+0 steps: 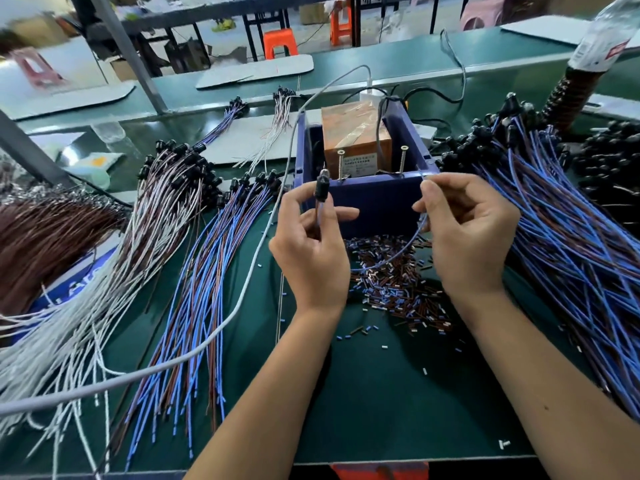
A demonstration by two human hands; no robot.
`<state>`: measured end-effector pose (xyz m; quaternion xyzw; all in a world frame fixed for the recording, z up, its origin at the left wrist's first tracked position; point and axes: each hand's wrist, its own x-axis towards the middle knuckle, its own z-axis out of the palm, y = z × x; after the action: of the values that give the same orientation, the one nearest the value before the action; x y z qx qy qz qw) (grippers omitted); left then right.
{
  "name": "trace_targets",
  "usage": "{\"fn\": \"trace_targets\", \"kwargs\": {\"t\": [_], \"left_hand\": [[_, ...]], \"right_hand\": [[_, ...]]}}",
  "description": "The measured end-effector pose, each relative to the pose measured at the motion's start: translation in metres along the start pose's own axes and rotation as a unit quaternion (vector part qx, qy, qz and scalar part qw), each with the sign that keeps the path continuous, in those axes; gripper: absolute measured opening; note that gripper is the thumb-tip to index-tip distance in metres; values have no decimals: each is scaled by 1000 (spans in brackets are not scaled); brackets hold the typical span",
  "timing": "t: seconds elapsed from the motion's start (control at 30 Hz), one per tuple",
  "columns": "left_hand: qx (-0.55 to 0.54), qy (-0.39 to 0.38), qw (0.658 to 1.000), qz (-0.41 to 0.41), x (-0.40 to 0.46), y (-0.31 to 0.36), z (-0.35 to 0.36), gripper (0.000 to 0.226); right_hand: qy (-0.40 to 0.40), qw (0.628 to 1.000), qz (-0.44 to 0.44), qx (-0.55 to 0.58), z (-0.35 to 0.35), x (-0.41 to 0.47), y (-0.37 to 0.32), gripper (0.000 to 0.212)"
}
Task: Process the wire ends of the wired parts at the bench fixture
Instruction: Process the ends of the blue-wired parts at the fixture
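Observation:
My left hand [310, 244] grips the black head of one wired part [322, 188], held upright in front of the blue bench fixture [374, 199]. The part's blue wire [398, 254] loops down and across to my right hand [464, 230]. My right hand pinches the wire ends just at the fixture's front right rim. An orange-brown taped unit [353, 136] with two upright screws sits inside the fixture. A heap of cut insulation bits [391, 292] lies on the green mat below the fixture.
Piles of blue-brown wired parts lie left [207, 289] and right [571, 244]. White-brown ones [114, 271] and a brown bundle [45, 233] fan out at far left. A grey cable [242, 296] crosses the mat. A plastic bottle [606, 36] stands at upper right.

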<state>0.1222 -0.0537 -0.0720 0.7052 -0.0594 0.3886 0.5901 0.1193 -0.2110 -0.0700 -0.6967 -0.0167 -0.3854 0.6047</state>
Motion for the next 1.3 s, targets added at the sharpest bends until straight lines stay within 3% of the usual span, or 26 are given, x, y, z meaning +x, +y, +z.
{"fn": "trace_targets", "kwargs": {"t": [0.17, 0.6, 1.07, 1.2, 1.3], "left_hand": [[3, 4, 1000, -8, 0, -1, 3, 12], [12, 12, 1000, -18, 0, 1, 3, 14], [-14, 35, 999, -12, -1, 20, -1, 12], [-61, -4, 997, -39, -4, 50, 17, 12], [-100, -96, 986, -92, 1, 78, 43, 13]], "right_hand": [[14, 996, -67, -53, 2, -4, -3, 10], [-27, 986, -121, -109, 4, -1, -1, 19], [11, 994, -79, -80, 2, -4, -7, 19], [37, 993, -57, -100, -12, -5, -16, 18], [38, 987, -35, -153, -40, 5, -22, 17]]}}
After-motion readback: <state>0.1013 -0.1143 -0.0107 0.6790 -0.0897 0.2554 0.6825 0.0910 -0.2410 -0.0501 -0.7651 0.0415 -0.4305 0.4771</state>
